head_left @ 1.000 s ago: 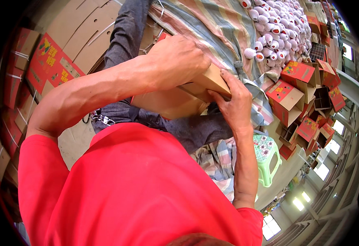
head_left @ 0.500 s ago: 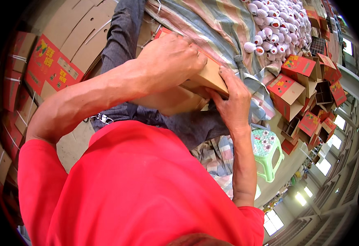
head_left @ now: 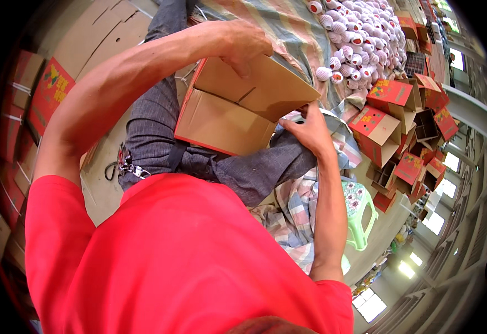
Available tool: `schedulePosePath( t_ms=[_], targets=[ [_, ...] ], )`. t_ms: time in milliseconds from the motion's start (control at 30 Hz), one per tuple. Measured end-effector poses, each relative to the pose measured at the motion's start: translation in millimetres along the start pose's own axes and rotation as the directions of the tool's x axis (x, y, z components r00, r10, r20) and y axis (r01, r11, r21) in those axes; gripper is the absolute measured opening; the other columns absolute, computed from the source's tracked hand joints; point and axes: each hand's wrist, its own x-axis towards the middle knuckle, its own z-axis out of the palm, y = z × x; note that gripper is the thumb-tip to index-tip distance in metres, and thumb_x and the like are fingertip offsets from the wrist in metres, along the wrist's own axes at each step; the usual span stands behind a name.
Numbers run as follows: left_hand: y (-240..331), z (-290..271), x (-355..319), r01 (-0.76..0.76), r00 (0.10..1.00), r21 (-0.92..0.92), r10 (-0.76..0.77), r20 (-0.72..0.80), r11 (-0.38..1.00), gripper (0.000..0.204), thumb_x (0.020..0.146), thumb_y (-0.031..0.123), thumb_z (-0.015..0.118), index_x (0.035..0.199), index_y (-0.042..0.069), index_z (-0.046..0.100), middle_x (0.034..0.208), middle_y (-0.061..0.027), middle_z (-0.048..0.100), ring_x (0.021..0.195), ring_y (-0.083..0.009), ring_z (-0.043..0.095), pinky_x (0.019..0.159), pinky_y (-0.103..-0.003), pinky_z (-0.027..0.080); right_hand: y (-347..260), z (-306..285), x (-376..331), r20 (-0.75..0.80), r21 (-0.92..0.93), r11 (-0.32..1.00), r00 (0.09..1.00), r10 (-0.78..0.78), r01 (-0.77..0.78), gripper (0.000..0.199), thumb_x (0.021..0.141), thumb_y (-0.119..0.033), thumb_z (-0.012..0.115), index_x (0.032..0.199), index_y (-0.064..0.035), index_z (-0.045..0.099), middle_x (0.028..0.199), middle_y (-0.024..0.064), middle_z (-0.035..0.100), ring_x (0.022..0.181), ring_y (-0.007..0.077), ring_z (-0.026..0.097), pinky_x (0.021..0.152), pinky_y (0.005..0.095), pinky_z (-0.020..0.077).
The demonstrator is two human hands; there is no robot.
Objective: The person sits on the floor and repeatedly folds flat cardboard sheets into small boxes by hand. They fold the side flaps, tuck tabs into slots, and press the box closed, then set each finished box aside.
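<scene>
Clearly the cardboard box (head_left: pixel 238 108) rests across the person's lap so both hands can work its flaps. The left hand (head_left: pixel 243 42) presses on the upper flap, fingers curled over its edge, while the right hand (head_left: pixel 310 131) pinches the flap's far corner. A striped cloth (head_left: pixel 288 33) covers the floor ahead, heaped with net-wrapped fruit (head_left: pixel 354 39). Red cartons (head_left: pixel 393 117) stand open at the right, near a green stool (head_left: pixel 360 214); flat cartons (head_left: pixel 48 92) are stacked at the left.
</scene>
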Motion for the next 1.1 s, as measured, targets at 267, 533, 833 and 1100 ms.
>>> schedulePosePath(
  t_ms=[267,533,833,1100],
  targets=[
    [-24.9,1.3,5.8,-0.070,0.997,-0.054,0.067,-0.047,0.996,0.056,0.071,0.038,0.093,0.114,0.007,0.075,0.105,-0.0165,0.079,0.107,-0.0390,0.074,0.090,-0.050,0.059,9.1,8.1,52.3,0.178,-0.035,0.999,0.983,0.045,-0.040,0.056,0.073,-0.026,0.095,0.120,-0.0033,0.076,0.116,0.0140,0.080,0.109,0.0300,0.076,0.093,0.0420,0.0589],
    [-6.0,4.1,3.9,-0.064,0.994,0.036,0.067,-0.082,0.997,0.042,0.073,0.031,0.088,0.105,0.007,0.076,0.095,-0.0166,0.078,0.094,-0.0392,0.076,0.081,-0.050,0.061,8.9,20.1,33.4,-0.032,-0.418,0.903,0.992,-0.122,0.098,0.063,0.075,-0.040,0.097,0.124,-0.0055,0.076,0.120,0.0183,0.079,0.112,0.0386,0.075,0.094,0.0488,0.0588],
    [21.5,8.9,-13.6,0.081,0.996,0.006,-0.080,-0.050,0.997,0.023,0.078,0.016,0.081,0.098,0.006,0.081,0.100,-0.0153,0.082,0.097,-0.0360,0.080,0.082,-0.047,0.064,34.4,33.2,25.7,0.098,-0.094,0.996,0.995,0.016,-0.007,0.066,0.076,-0.032,0.098,0.129,-0.0019,0.073,0.120,0.0166,0.079,0.111,0.0315,0.077,0.097,0.0455,0.0589],
    [22.4,12.7,-26.8,0.085,0.987,0.004,-0.083,-0.136,0.996,0.021,0.081,0.017,0.079,0.097,0.004,0.080,0.101,-0.0187,0.081,0.098,-0.0359,0.080,0.081,-0.046,0.064,-23.9,-42.9,39.9,0.007,-0.288,0.884,0.924,-0.382,0.367,0.096,0.076,-0.028,0.097,0.155,0.0022,0.052,0.152,0.0204,0.063,0.143,0.0336,0.058,0.121,0.0436,0.0438]
  ],
)
